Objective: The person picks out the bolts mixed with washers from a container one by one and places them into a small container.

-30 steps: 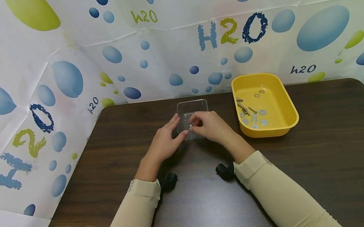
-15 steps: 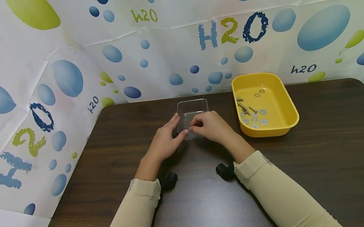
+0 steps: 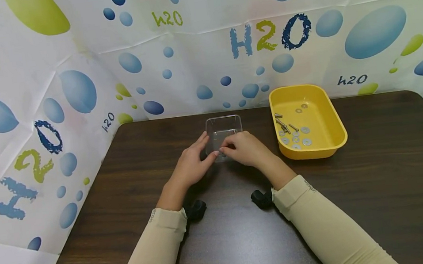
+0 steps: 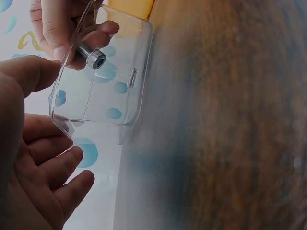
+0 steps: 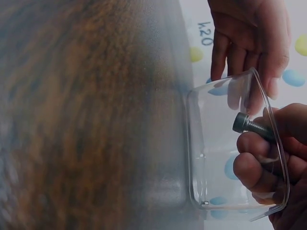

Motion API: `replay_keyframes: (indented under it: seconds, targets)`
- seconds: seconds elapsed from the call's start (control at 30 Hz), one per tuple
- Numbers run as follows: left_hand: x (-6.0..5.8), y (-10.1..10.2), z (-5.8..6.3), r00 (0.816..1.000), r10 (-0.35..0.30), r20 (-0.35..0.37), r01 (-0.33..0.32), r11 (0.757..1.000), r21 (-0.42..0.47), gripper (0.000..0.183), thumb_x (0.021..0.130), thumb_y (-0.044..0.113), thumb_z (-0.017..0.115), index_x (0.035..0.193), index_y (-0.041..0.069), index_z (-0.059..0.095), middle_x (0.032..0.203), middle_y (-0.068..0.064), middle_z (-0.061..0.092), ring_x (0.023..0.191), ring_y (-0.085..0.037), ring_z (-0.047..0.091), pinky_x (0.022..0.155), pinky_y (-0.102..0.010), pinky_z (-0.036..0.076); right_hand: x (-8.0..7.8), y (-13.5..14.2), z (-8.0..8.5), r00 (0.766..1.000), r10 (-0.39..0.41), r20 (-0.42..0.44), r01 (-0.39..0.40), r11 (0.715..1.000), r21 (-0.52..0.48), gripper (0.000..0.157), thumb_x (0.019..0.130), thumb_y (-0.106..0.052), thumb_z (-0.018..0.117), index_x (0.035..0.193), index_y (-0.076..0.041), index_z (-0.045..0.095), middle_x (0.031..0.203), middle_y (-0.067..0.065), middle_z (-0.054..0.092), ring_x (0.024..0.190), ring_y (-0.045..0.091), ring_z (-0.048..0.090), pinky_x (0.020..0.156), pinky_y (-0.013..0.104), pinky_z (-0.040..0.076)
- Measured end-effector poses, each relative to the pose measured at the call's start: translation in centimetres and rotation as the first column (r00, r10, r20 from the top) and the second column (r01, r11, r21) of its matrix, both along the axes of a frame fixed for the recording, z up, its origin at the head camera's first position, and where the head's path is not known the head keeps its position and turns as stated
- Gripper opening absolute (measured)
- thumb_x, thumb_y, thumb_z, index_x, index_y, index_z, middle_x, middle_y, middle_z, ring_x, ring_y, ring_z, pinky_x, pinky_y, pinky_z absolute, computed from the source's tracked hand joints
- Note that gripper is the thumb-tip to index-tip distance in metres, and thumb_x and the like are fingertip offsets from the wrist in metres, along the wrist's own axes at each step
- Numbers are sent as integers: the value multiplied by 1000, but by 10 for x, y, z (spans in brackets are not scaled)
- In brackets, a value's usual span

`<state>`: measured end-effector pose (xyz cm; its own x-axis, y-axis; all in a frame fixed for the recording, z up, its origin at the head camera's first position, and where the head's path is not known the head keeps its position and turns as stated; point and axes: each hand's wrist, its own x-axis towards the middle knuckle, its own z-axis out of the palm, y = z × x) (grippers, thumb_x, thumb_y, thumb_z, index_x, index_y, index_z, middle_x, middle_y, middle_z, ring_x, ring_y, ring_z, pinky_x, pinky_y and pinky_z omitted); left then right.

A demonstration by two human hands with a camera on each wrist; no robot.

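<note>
A small clear plastic box (image 3: 230,123) stands near the table's back edge. My left hand (image 3: 191,166) rests on its near left corner, the thumb at the near rim and the fingers, mostly straight, along the left wall. With thumb and fingers my right hand (image 3: 247,148) pinches a metal socket-head bolt (image 4: 96,59) by its threaded shank, over the box's near side. In the right wrist view the bolt (image 5: 241,123) points its round head down into the box, above the floor. Fingers hide the bolt's other end.
To the right of the box is a yellow tray (image 3: 334,133) with several bolts (image 3: 283,126) and flat washers (image 3: 307,142) in it. A white patterned sheet (image 3: 202,62) hangs behind the dark wooden table (image 3: 394,179).
My right hand has shifted slightly towards me, and the shiny piece at its fingertips shows less in the head view. My left hand, the box and the tray stay in place.
</note>
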<state>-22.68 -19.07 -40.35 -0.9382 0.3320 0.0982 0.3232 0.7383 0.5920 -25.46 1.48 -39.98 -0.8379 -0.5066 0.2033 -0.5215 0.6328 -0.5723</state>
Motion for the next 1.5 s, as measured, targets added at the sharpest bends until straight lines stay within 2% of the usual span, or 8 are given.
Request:
replay_keyframes:
  seconds: [0.4, 0.87, 1.5]
  targets:
    - [-1, 1, -1, 1000, -9, -22, 9, 1000, -3, 70, 99, 46, 54, 152, 4, 36, 162, -4, 27, 145, -28, 35, 114, -51, 34, 1, 0, 2, 999, 37, -21, -36, 999, 13, 17, 96, -22, 64, 93, -11, 77, 80, -1, 72, 66, 11, 57, 65, 28, 50]
    - [-1, 1, -1, 1000, -10, -25, 10, 1000, -4, 69, 99, 45, 55, 152, 4, 36, 162, -5, 27, 144, -28, 36, 114, -51, 35, 1, 1, 1, 999, 34, -35, -34, 999, 10, 18, 96, -21, 63, 91, -11, 76, 78, -2, 70, 64, 11, 55, 63, 28, 47]
    - [-1, 1, 0, 1000, -6, -17, 6, 1000, -2, 69, 99, 45, 55, 152, 5, 36, 162, -2, 27, 144, -28, 36, 113, -51, 35, 1, 3, 1, 998, 48, -48, -48, 999, 2, 16, 96, -22, 65, 93, -11, 77, 82, -3, 72, 66, 9, 58, 66, 29, 50]
